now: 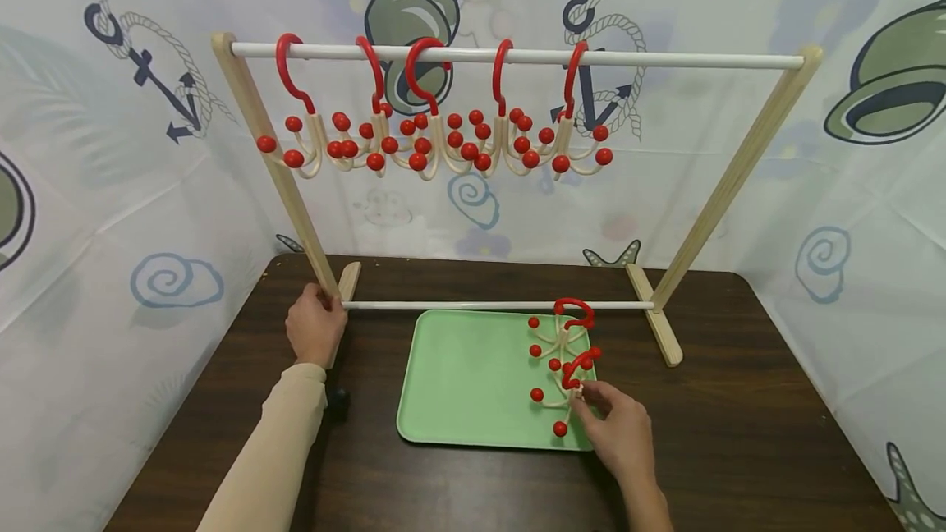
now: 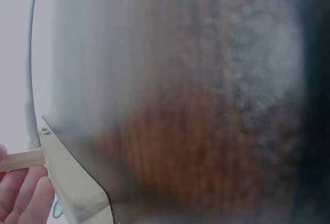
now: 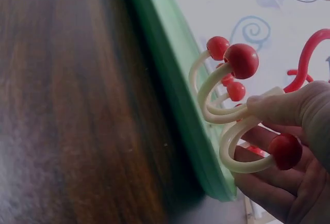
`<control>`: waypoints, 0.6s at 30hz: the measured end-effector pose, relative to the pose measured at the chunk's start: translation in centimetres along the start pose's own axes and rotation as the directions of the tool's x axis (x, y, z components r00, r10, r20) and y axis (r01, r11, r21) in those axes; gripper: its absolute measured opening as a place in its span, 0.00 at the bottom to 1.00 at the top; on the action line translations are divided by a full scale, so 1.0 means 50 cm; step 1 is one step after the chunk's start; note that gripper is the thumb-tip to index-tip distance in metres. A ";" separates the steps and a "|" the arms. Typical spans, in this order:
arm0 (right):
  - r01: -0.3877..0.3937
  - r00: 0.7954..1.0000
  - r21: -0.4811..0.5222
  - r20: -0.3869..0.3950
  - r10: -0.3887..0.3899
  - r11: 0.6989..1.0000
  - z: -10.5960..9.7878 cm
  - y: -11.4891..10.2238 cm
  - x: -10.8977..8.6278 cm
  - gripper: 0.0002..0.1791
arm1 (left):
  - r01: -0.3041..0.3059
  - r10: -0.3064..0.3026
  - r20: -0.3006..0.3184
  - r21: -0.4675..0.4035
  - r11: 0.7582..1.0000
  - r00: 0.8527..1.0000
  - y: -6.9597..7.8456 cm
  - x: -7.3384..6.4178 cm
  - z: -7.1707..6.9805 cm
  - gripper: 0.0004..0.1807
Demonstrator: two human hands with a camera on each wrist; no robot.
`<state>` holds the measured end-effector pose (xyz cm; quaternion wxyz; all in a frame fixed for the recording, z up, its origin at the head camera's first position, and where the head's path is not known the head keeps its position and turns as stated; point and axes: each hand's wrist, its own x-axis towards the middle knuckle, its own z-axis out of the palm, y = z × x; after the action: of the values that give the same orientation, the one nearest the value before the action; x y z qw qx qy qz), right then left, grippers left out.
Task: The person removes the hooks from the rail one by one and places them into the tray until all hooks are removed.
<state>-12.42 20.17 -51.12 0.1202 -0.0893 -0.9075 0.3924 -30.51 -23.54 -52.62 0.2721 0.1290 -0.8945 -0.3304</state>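
Observation:
My right hand (image 1: 619, 431) pinches a multi-arm hook hanger (image 3: 227, 114) by its cream stem, between thumb and fingers. This hanger has a red hook on top and curved cream arms tipped with red balls; it is over the right side of a green tray (image 1: 473, 384). Behind it, another such hanger (image 1: 563, 337) lies on the tray. At the left, my left hand (image 1: 316, 327) grips the lower end of the rack's wooden post (image 2: 23, 160), just above its foot. Several matching hangers (image 1: 436, 138) hang by red hooks from the white top rod (image 1: 665, 60).
The rack's right post (image 1: 739, 179) rises from a wooden foot (image 1: 654, 314) on the dark table (image 1: 739, 401). A white lower rod (image 1: 458, 304) runs behind the tray. Patterned cloth (image 1: 872, 204) surrounds the table at the back and sides.

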 end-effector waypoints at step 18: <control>0.002 1.000 -0.047 -0.004 -0.003 0.999 0.008 -0.009 -0.009 0.20 | 0.023 -0.023 0.026 -0.004 1.000 0.999 0.011 -0.003 -0.011 0.11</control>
<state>-12.16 19.49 -51.10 0.1203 -0.0917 -0.9163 0.3709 -30.11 -23.37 -51.98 0.2568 0.1344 -0.8958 -0.3369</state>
